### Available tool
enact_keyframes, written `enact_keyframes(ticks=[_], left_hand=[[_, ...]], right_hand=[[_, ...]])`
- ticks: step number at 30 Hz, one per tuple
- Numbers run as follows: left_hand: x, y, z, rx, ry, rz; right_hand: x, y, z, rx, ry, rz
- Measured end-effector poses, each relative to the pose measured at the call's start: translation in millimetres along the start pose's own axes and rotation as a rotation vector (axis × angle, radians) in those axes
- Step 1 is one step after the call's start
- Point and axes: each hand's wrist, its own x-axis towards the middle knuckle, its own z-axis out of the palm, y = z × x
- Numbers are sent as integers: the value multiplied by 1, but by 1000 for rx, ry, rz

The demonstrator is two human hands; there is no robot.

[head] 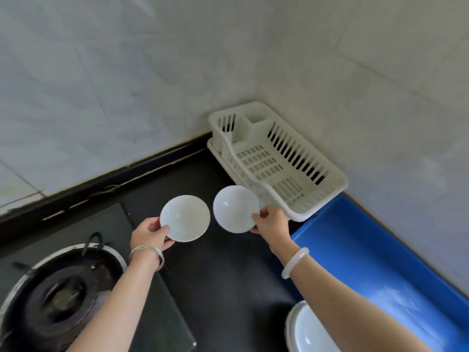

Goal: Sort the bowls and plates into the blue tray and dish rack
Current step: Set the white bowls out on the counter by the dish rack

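I hold two white bowls: my left hand (149,235) pinches the left bowl (186,218) by its rim, my right hand (271,222) pinches the right bowl (234,208), near one dish rack (266,163) and one blue tray (355,250).

The shallow dish (185,218) and the bowl (236,209) are plain milky white and slightly translucent. The dish rack (279,161) is cream, with dark vertical slots in its sides and a grid of small openings in its floor. The tray (368,250) is bright blue with pale reflections. The tabletop (228,275) is matt black. The wall tiles (127,72) are pale grey-white, faintly marbled. The silver bangle (146,249) is shiny, and the white bangle (295,261) is milky. The stove burner (63,301) is black, ringed in silver.
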Motion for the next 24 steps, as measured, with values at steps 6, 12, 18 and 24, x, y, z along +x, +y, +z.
enact_keyframes(ticks=[6,12,18,24], left_hand=[[50,14,-4,-77,112,-71],[79,25,4,-78,153,-100],[95,26,10,-79,178,-98],[102,21,12,-89,193,-113]], right_hand=[[50,-15,66,71,-34,126],[82,-26,105,146,-20,165],[103,-25,122,128,11,192],[112,-20,132,120,20,206]])
